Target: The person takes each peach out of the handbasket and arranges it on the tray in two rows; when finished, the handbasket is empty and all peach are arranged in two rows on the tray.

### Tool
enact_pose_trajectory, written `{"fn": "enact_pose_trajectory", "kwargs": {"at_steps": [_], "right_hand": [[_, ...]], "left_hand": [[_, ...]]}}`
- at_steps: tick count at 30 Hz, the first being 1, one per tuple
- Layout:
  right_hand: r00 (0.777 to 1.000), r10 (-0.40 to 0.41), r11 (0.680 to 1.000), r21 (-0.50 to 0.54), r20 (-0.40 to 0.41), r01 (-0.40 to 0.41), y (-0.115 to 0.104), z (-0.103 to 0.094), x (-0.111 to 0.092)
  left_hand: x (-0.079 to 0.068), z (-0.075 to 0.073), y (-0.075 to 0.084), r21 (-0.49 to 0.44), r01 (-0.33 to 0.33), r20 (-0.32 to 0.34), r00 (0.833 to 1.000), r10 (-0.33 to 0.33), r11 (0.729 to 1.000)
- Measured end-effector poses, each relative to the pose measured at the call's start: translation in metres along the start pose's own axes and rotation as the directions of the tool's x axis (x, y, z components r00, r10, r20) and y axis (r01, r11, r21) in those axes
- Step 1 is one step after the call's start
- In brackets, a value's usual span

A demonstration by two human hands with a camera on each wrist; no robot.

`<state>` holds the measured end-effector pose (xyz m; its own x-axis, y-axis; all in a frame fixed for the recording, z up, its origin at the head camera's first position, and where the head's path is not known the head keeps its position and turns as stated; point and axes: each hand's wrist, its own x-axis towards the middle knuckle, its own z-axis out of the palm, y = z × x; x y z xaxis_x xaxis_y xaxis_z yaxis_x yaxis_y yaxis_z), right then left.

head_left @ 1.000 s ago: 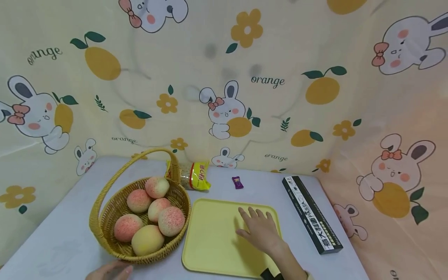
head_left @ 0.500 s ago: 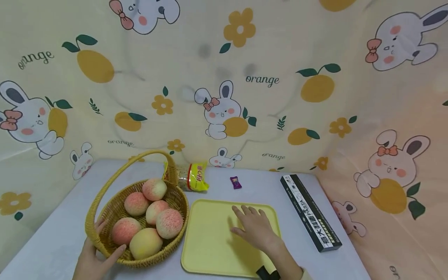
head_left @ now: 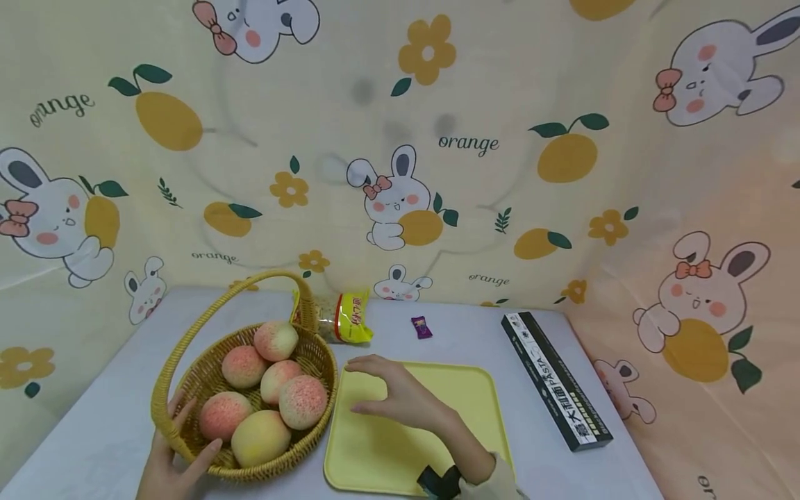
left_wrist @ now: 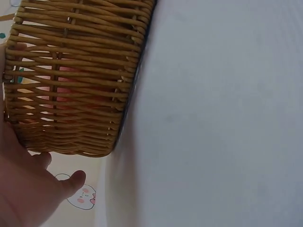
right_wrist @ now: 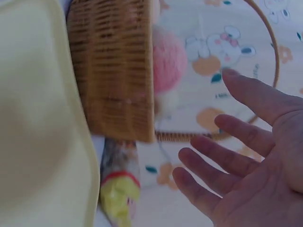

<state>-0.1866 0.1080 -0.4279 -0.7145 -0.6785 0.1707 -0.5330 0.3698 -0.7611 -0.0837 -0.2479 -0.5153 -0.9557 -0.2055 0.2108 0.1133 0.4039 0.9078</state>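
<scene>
The wicker basket (right_wrist: pixel 111 71) stands beside the yellow tray (head_left: pixel 362 455); its stiff, arched handle (head_left: pixel 304 305) could block reaching. The left hand (head_left: pixel 169 464) rests spread against it; the right hand (head_left: pixel 400 396) hovers empty above the tray, thumb apart. Inside, peaches (head_left: pixel 303 401) (probably light, easily bruised) want cupping round their middles.

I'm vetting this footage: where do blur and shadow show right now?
Head view: fairly sharp, with a soft shadow on the yellow tray below the right hand; left wrist: weave on the basket readable; right wrist: dimmer, the basket and yellow bag blurred.
</scene>
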Motion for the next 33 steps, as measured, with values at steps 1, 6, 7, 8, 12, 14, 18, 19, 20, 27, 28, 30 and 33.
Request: {"fn": "enact_pose_trajectory", "kwargs": {"at_steps": [1,6,7,8,12,14,18,19,20,27,28,30,33], "right_hand": [[1.000,-0.020,1.000,-0.011,0.014,0.020,-0.001,0.003,0.006],[0.985,-0.087,0.991,-0.087,0.151,0.101,-0.012,0.014,0.034],[0.977,-0.100,0.988,-0.096,0.186,0.119,-0.014,0.016,0.039],[0.970,-0.104,0.987,-0.097,0.221,0.128,-0.016,0.018,0.043],[0.951,-0.120,0.981,-0.115,0.286,0.158,-0.020,0.026,0.053],[0.951,-0.118,0.979,-0.125,0.287,0.159,-0.021,0.029,0.056],[0.949,-0.110,0.978,-0.137,0.297,0.157,-0.021,0.034,0.061],[0.948,-0.105,0.979,-0.138,0.300,0.152,-0.020,0.034,0.063],[0.948,-0.099,0.981,-0.132,0.303,0.144,-0.019,0.035,0.064],[0.943,-0.086,0.996,-0.008,0.323,0.093,-0.009,0.035,0.069],[0.941,-0.091,0.996,0.009,0.326,0.093,-0.008,0.035,0.070],[0.938,-0.098,0.995,0.032,0.331,0.093,-0.006,0.036,0.070],[0.936,-0.094,0.995,0.055,0.340,0.080,-0.004,0.038,0.071]], "left_hand": [[-0.001,0.001,-0.001,-0.007,-0.003,-0.006,1.000,0.003,1.000],[-0.002,0.003,-0.003,-0.033,-0.001,-0.016,1.000,0.000,0.999],[-0.001,0.004,-0.003,-0.034,0.006,-0.015,1.000,-0.007,0.999],[-0.001,0.004,-0.003,-0.032,0.017,-0.013,1.000,-0.018,0.999],[-0.001,0.004,-0.003,-0.024,0.045,-0.011,0.999,-0.045,0.999],[-0.001,0.004,-0.003,-0.020,0.048,-0.011,0.999,-0.048,0.999],[-0.003,0.001,-0.003,-0.012,0.035,-0.010,0.999,-0.035,0.999],[-0.003,0.001,-0.004,-0.015,0.034,-0.010,0.999,-0.035,0.999],[-0.003,0.002,-0.004,-0.015,0.037,-0.010,0.999,-0.037,0.999],[-0.003,0.003,-0.003,-0.026,0.036,-0.013,0.999,-0.036,0.999],[-0.003,0.002,-0.002,-0.021,0.037,-0.012,0.999,-0.038,0.999],[-0.003,0.002,-0.002,-0.012,0.041,-0.012,0.999,-0.041,0.999],[-0.003,0.001,-0.002,-0.001,0.047,-0.011,0.999,-0.047,0.999]]}}
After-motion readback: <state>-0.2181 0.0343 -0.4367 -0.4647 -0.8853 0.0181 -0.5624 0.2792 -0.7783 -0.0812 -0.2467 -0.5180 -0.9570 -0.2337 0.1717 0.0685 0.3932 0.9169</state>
